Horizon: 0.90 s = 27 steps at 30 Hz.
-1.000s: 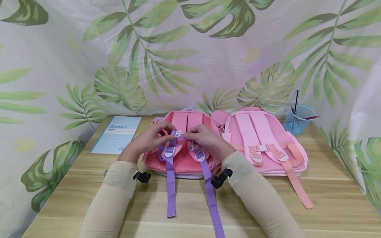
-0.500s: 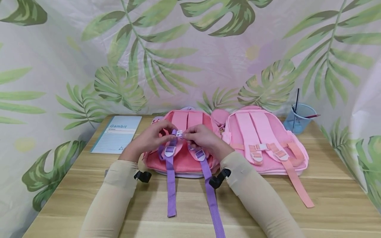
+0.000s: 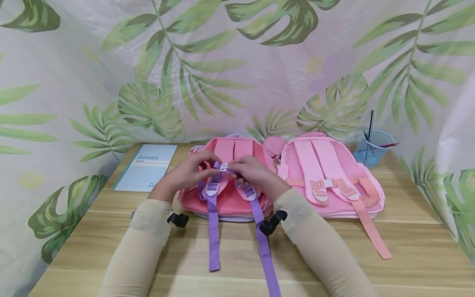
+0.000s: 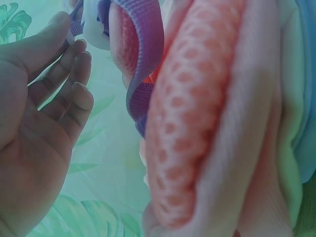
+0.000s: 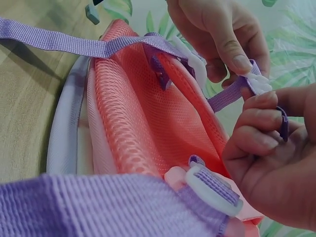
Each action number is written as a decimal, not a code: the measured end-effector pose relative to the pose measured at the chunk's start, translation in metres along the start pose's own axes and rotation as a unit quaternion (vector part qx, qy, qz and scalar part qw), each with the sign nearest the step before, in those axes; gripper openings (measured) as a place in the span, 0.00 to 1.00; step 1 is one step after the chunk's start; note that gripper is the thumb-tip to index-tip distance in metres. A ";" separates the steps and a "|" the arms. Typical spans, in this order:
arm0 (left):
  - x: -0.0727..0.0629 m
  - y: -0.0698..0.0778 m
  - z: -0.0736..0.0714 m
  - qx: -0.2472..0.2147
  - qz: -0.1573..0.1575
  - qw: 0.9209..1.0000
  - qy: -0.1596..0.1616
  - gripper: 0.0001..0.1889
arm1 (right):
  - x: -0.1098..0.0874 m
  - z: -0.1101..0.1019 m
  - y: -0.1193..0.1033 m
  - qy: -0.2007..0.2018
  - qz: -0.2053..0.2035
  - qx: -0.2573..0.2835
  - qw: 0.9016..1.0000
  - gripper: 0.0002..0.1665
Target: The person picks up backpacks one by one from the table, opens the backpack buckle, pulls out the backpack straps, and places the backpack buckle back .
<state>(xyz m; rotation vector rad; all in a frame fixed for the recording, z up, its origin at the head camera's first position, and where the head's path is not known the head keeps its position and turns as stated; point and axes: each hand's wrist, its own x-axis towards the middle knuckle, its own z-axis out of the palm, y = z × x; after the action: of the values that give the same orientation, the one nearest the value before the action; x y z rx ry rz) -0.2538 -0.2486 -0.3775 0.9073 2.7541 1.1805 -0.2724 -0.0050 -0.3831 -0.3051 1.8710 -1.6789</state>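
Observation:
A coral-pink backpack [image 3: 231,206] lies back side up, its purple straps [image 3: 213,235] hanging toward the front. Over it, both hands meet at a small white side-release buckle [image 3: 224,167]. My left hand [image 3: 191,171] pinches the buckle's left end, where a purple strap loops through it, between thumb and fingers. From the other side my right hand [image 3: 256,171] pinches the buckle's right end, with its lower fingers curled. A short end of purple webbing [image 5: 284,123] shows between the right fingers. White strap adjusters [image 5: 212,190] sit lower on both shoulder straps.
To the right lies a light pink backpack [image 3: 343,161] with orange straps and a joined white buckle [image 3: 326,183]. Behind it stands a blue mesh pen cup [image 3: 365,154]. A notebook [image 3: 144,171] lies at the left. A leaf-print cloth [image 3: 274,82] hangs behind the table.
My right fingers have shifted slightly left against the buckle and its lower fingers have resettled. The left hand has hardly moved, and the backpacks stay in place.

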 end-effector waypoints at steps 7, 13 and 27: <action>-0.001 0.002 -0.002 0.010 0.003 1.000 0.006 0.12 | -0.001 -0.003 0.001 0.001 0.010 0.042 0.999 0.21; 0.001 0.003 -0.001 0.019 0.003 1.000 0.002 0.13 | -0.002 -0.002 0.001 0.005 -0.006 -0.014 1.000 0.25; 0.002 -0.002 0.007 0.001 -0.041 0.999 -0.024 0.18 | -0.003 0.000 0.002 0.007 -0.016 -0.009 1.000 0.15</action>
<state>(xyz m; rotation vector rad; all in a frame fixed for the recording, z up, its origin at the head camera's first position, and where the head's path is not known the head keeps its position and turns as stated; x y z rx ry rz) -0.2544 -0.2438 -0.3833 0.8025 2.7262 1.1275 -0.2701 -0.0028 -0.3841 -0.3339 1.9011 -1.6906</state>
